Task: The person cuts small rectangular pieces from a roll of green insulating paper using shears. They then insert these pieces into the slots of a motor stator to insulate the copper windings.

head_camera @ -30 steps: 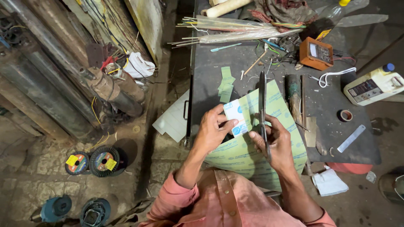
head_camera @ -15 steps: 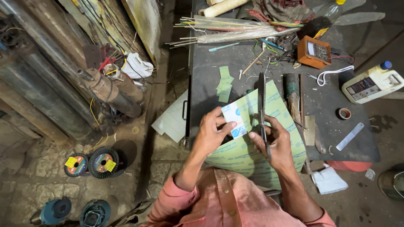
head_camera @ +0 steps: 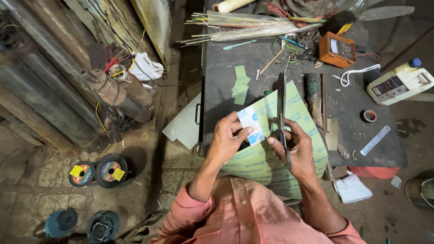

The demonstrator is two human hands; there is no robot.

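1. Head view: card (head_camera: pixel 251 125) is small, white w/ blue print, rectangular, held up over a big pale green sheet (head_camera: pixel 271 153) lying at the bench (head_camera: pixel 357 104) front edge.
2. Left hand (head_camera: pixel 226 142): fingers clamped on card's left/lower edge, thumb on top.
3. Right hand (head_camera: pixel 294 147): fingers closed round handles of long dark scissors (head_camera: pixel 281 108); blades point away from body, just right of card. Can't tell if blades are on the card.
4. Sheet overhangs bench's near edge toward the person's lap.
5. Small green offcuts (head_camera: pixel 239 83) lie on bench just beyond the card.
6. Right of scissors: dark bar (head_camera: pixel 313 97), tape roll (head_camera: pixel 370 115), white jug (head_camera: pixel 400 83), orange meter (head_camera: pixel 337 49) further back.
7. Open bench patch betw. bar and tape roll; back edge crowded w/ wires, wrapped rods (head_camera: pixel 253 27).
8. Left of bench: floor w/ wire spools (head_camera: pixel 104 171), pipes.
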